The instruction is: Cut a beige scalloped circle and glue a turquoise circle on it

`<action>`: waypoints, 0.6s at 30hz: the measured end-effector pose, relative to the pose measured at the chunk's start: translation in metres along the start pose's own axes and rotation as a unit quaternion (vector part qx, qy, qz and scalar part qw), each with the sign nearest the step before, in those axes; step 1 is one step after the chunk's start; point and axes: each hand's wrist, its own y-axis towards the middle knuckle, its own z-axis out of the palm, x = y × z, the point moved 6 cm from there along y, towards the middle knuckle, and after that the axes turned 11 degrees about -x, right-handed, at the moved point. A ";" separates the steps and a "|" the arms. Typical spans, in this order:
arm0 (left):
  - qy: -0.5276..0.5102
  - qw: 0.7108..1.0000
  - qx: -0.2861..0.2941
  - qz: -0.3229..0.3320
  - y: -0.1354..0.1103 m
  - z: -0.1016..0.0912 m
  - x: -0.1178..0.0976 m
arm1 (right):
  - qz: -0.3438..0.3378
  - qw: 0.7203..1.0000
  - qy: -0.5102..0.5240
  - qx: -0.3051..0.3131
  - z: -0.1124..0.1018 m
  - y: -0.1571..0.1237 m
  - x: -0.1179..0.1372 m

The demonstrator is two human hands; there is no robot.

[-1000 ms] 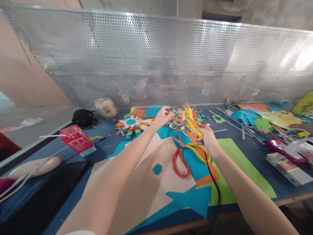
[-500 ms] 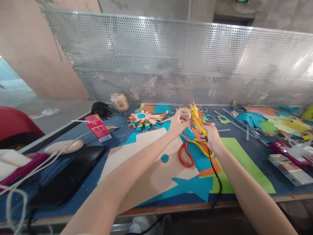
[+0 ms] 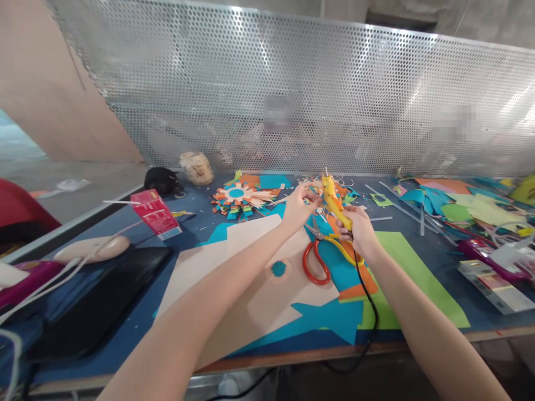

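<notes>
My right hand [image 3: 359, 229] is wrapped round the handle of a yellow hot glue gun [image 3: 331, 199], its nozzle pointing up and away from me. A black cord runs down from the gun over the table edge. Just left of the gun is my left hand [image 3: 300, 205], its fingers bent together in a pinch; whatever lies between them is too small to make out. Below both hands lie scissors [image 3: 314, 262] with one red and one yellow handle, blades partly apart. Under them are blue paper and a large pale sheet [image 3: 246, 250], which carries a small blue toothed disc [image 3: 278, 268].
A layered paper flower [image 3: 236, 194] stands left of my hands, among scraps. Green paper [image 3: 412, 278] lies at right, with glue sticks [image 3: 423, 223] and a paper pile beyond. A pink carton [image 3: 155, 214] and a black tablet-like slab [image 3: 104, 301] are at left. A perforated metal screen [image 3: 234, 83] closes the back.
The view has tilted down and turned slightly right, so the things at left sit further left and higher. Both hands keep nearly the same pose by the glue gun.
</notes>
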 end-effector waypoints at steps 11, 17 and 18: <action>-0.101 0.992 0.001 -0.078 0.019 -0.009 0.016 | 0.012 1.000 -0.020 -0.015 0.000 -0.003 -0.002; -0.118 0.988 0.012 -0.101 0.013 -0.004 0.014 | 0.014 0.999 -0.031 -0.019 0.001 -0.005 -0.003; -0.117 0.988 0.011 -0.102 0.013 -0.004 0.014 | 0.014 0.999 -0.032 -0.019 0.001 -0.005 -0.004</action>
